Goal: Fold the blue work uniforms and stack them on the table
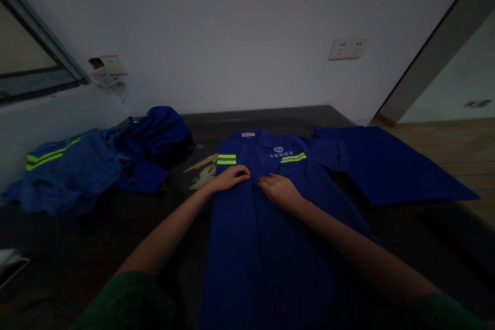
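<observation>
A blue short-sleeved work shirt [309, 201] lies spread front side up, its collar toward the wall. It has yellow-green reflective strips and white printing on the chest. My left hand [232, 177] is closed at the front opening, thumb and fingers pinching the edge of the left-hand panel below the collar. Just across the opening, my right hand [281, 191] has its fingers drawn together on the edge of the other panel. The folded left-hand panel runs straight down toward me. Dim light hides the shirt's lower part.
The shirt rests on a dark, glossy table [216, 119] against a pale wall. Crumpled blue garments [88, 157] with reflective strips are heaped at the left. A flat, folded blue cloth [402, 170] lies at the right edge. Wall sockets [346, 49] are above.
</observation>
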Demonstrator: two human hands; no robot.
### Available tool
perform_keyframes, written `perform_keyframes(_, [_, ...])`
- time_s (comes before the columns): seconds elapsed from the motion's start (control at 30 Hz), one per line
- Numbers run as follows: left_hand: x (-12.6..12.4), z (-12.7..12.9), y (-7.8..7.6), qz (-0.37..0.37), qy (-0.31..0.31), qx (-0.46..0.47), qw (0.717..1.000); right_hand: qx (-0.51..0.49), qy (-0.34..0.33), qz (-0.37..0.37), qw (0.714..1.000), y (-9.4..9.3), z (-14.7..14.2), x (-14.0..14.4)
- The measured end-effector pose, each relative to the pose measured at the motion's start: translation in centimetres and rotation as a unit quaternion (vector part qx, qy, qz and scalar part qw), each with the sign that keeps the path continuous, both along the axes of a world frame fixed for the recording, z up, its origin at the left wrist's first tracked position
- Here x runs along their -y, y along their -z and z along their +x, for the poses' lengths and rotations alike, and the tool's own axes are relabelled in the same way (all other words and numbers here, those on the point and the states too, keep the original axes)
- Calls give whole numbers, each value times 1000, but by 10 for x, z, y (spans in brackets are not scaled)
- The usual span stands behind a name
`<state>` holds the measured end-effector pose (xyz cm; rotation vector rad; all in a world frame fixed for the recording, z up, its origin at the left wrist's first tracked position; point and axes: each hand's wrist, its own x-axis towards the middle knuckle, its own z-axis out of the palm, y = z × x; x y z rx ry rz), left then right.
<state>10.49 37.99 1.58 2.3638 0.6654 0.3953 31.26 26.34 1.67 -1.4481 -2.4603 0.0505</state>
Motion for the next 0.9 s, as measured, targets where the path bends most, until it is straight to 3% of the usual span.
perform_keyframes(0.17, [4,3,4,27,-3,-2,1000,24,-11,16,1000,-1,-6,-3])
perform_keyframes(0.37, [14,11,10,135,-22,-19,990,39,-8,-6,999,-4,-6,4])
perform_keyframes(0.53, [23,12,13,196,-50,-36,979,20,-7,4,1000,5,-3,10])
perform_keyframes(0.7, [20,11,23,222,-70,-85,969,4,-27,-41,999,3,9,7])
perform_keyframes(0.77, [18,12,24,218,-60,-115,967,-39,19,-48,998,-6,19,-8])
perform_keyframes(0.9, [21,14,23,217,-73,-153,961,-108,208,-33,971,-16,41,-59])
